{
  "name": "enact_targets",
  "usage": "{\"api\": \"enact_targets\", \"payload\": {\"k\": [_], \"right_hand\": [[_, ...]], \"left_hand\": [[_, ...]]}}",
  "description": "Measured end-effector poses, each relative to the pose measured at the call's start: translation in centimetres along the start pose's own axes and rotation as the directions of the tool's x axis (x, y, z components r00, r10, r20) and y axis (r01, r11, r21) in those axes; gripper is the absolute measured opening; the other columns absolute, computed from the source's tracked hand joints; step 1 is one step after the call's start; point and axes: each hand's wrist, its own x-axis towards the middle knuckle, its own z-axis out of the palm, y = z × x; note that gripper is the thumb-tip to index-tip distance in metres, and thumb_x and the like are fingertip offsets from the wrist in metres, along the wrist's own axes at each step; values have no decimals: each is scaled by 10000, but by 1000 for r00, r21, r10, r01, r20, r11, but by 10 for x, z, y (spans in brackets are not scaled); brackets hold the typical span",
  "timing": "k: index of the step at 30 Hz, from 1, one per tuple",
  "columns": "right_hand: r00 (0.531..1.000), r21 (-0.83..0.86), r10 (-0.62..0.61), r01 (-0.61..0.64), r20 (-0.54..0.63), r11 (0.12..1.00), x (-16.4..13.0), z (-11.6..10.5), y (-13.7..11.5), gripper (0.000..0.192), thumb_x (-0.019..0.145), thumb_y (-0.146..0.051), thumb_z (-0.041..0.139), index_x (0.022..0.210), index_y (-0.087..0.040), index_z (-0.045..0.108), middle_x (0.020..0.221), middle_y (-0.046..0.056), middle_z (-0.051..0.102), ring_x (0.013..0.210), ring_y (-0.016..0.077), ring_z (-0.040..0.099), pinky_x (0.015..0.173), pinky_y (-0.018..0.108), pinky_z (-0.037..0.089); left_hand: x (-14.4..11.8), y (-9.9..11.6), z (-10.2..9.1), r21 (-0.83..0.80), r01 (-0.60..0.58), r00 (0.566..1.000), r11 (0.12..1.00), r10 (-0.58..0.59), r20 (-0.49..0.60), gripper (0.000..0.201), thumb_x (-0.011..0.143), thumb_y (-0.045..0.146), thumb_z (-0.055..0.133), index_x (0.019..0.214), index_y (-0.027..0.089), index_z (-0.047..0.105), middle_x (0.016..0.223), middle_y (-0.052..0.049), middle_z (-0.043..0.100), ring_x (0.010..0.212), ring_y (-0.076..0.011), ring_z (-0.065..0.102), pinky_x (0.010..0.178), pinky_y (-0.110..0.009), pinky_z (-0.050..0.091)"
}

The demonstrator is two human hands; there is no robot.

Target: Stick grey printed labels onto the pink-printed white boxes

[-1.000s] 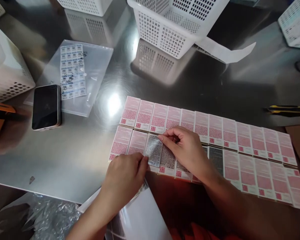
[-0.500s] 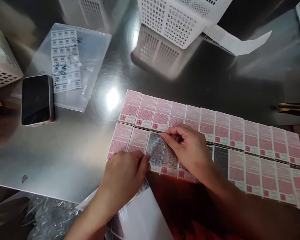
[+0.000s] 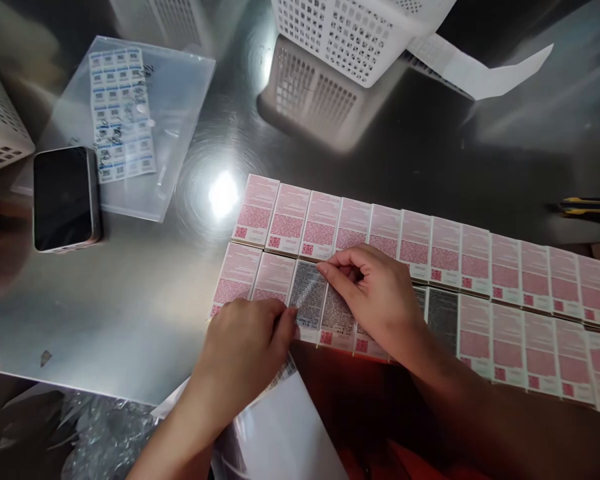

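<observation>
Two rows of small pink boxes (image 3: pixel 445 243) lie flat and edge to edge on the shiny metal bench (image 3: pixel 130 300), running from the middle of the frame to the right edge. Both hands work at the left end of the lower row. A grey silvery label (image 3: pixel 308 301) lies on the third box from the left in that row. The left hand (image 3: pixel 245 343), at lower centre, is curled with its fingertips pinched on the label's lower left edge. The right hand (image 3: pixel 375 297), just to the right, pinches the label's upper right corner between thumb and forefinger, its palm lying over the neighbouring boxes. The label thus sits between the two hands, touched by both. Two boxes to its right also show grey labels, and another shows past the right wrist.

In the upper left of the frame lie a dark phone (image 3: pixel 65 199) and a clear sleeve (image 3: pixel 175 127) holding a sheet of small stickers (image 3: pixel 121 113). A white perforated basket (image 3: pixel 355 33) stands at top centre. A yellow-and-black tool (image 3: pixel 590 207) lies at the right edge.
</observation>
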Motion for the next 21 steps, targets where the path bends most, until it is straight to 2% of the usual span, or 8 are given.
{"api": "enact_targets", "payload": {"k": [3,11,13,17,19,21], "right_hand": [[1000,-1,-2,2,3,1000,0,0,0,125,874,-229,706,771,-190,647,713,-25,628,628,105,575,577,228,426],[1000,-2,6,-6,-14,1000,1,0,-3,147,847,-199,728,742,-189,625,702,-25,611,640,116,576,590,246,422],[999,15,33,-33,-31,999,0,1,-2,145,824,-201,750,819,-197,605,722,-29,597,640,125,570,589,256,427],[996,38,85,-84,-32,996,-1,1,-2,324,828,-213,738,1060,-200,512,786,-30,583,639,143,578,594,286,441],[998,27,68,-67,-8,997,-1,0,-2,263,885,-206,664,1082,-194,490,822,-11,596,667,157,597,614,304,455],[1000,-4,20,-20,18,1000,-3,-1,-3,320,889,-272,676,1122,-182,477,920,35,616,731,189,618,626,328,474]], "left_hand": [[1,0,0,65,-2,997,998,-3,72,400,934,392,422,713,245,721,722,-72,728,690,-231,660,646,-312,386],[4,1,0,119,25,995,993,-36,96,423,931,425,398,694,237,694,741,-84,718,708,-241,635,653,-323,362],[4,2,-1,102,29,996,994,-37,85,426,929,430,402,683,241,694,732,-74,716,703,-235,628,652,-321,353],[-1,5,-2,85,62,997,994,-66,49,411,914,450,443,662,257,704,713,-43,712,706,-222,611,671,-322,343],[-5,7,-2,75,86,996,994,-87,15,392,900,463,477,641,265,695,679,-19,696,690,-209,589,668,-320,333],[-10,8,-1,67,116,993,991,-115,-19,377,876,483,523,606,258,662,624,0,657,652,-194,550,643,-314,321]]}}
